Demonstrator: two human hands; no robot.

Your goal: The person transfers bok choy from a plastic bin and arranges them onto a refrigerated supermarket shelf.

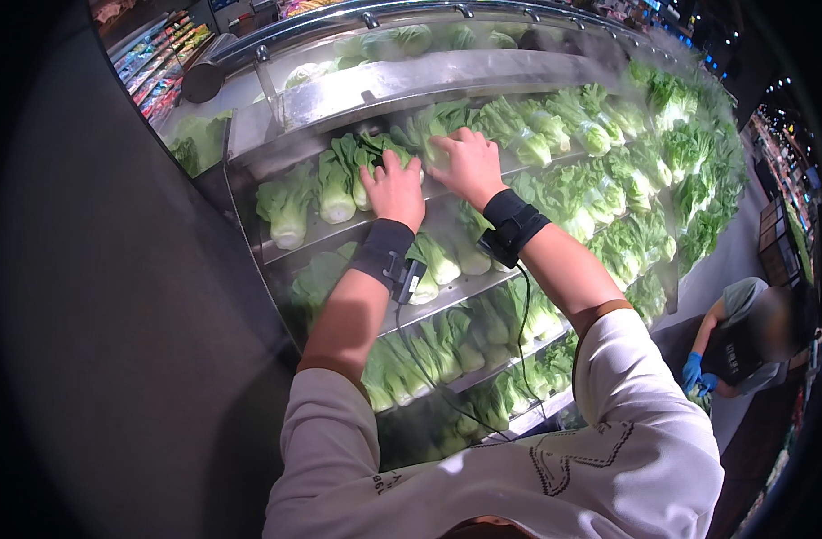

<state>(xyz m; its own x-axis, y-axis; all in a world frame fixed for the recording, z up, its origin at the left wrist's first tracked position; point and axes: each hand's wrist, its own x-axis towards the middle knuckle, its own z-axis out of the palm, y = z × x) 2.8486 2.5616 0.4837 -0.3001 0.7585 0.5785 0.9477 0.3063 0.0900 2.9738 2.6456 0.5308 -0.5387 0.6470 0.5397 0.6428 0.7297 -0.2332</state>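
Observation:
Both my hands reach to the top front shelf of a metal produce rack. My left hand (395, 188) lies over a bok choy (362, 182), its fingers spread on the leaves; whether it grips the plant cannot be told. My right hand (469, 165) touches a pale green leafy head (432, 128) just to the right, fingers curved and partly hidden by mist. Left of my hands, a bok choy (336, 192) and another bok choy (286, 215) lie with their white bases toward me. To the right, wrapped leafy heads (532, 141) line the same shelf.
Lower shelves (461, 296) hold several rows of greens. A chrome rail (411, 12) with nozzles runs above, over a metal ledge (411, 77). Cables hang from both wristbands across the lower shelves. At the right, a person (741, 337) in blue gloves handles greens.

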